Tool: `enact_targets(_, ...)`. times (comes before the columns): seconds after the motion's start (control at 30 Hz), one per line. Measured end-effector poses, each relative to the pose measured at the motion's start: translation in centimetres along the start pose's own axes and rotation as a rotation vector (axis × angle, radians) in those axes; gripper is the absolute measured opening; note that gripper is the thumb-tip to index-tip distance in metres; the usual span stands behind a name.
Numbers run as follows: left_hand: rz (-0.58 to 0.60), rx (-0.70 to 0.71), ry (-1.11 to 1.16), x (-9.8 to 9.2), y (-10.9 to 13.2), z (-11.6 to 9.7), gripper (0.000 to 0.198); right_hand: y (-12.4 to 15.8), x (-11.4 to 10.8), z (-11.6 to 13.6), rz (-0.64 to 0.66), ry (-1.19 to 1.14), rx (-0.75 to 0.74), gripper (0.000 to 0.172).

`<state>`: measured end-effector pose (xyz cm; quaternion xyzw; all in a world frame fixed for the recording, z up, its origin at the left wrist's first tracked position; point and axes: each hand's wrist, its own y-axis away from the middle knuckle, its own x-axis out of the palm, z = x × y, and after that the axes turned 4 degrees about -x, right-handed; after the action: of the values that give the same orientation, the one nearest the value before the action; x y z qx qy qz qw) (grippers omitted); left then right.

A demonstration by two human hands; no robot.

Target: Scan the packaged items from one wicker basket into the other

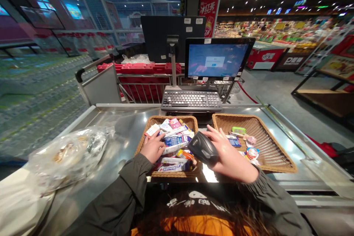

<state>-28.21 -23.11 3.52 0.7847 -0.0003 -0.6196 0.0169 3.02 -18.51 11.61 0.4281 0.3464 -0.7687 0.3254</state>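
Note:
My right hand (225, 153) is wrapped round a black barcode scanner (203, 148), held over the gap between two wicker baskets. Inside the left wicker basket (195, 121), small boxes and tubes are piled up, among them a blue-and-white box (176, 140) and an orange-capped item (185, 155). My left hand (153, 147) lies over this basket's left side, fingers apart on the pile; nothing shows in its grasp. The right wicker basket (272, 151) holds a few small items, including a green packet (238, 130), a dark blue box (233, 141) and a round-topped cup (252, 152).
A keyboard (190, 99) and a lit monitor (217, 59) stand behind the baskets, beside a second screen (157, 40) seen from its back. Clear plastic bags (69, 155) lie on the metal counter (124, 125) at left. A trolley (101, 81) stands beyond the counter.

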Motion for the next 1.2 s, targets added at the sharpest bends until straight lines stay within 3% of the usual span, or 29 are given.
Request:
enact_targets(0.17,-0.122,-0.037,-0.122,-0.7,-0.2,-1.2,0.015,0.8,-0.1,-0.2,-0.011,-0.017,0.011,0.058)
enact_targets(0.27,-0.134,0.043,-0.106,-1.6,-1.2,-3.2,0.015,1.8,-0.4,-0.7,-0.032,-0.023,0.047,0.056)
enact_targets(0.4,-0.120,0.242,-0.047,-2.3,-3.5,-8.0,0.019,4.2,-1.2,-2.3,-0.081,-0.015,0.150,0.056)
enact_targets(0.53,-0.041,0.402,-0.021,-1.6,-6.8,-14.0,0.019,7.7,-2.5,-5.2,-0.171,0.073,0.261,0.056)
enact_targets(0.7,0.041,0.566,-0.098,1.5,-12.4,-21.1,0.026,12.9,-4.7,-9.0,-0.330,0.157,0.437,0.059)
enact_targets(0.9,0.236,0.645,-0.315,7.9,-18.0,-27.6,0.033,17.0,-6.3,-11.8,-0.410,0.206,0.529,0.059)
enact_targets(1.03,0.321,0.626,-0.379,12.0,-20.1,-30.0,0.032,17.2,-6.8,-12.7,-0.412,0.175,0.536,0.055)
enact_targets(1.2,0.382,0.580,-0.413,15.3,-21.6,-31.0,0.040,16.5,-7.3,-14.2,-0.370,0.119,0.522,0.052)
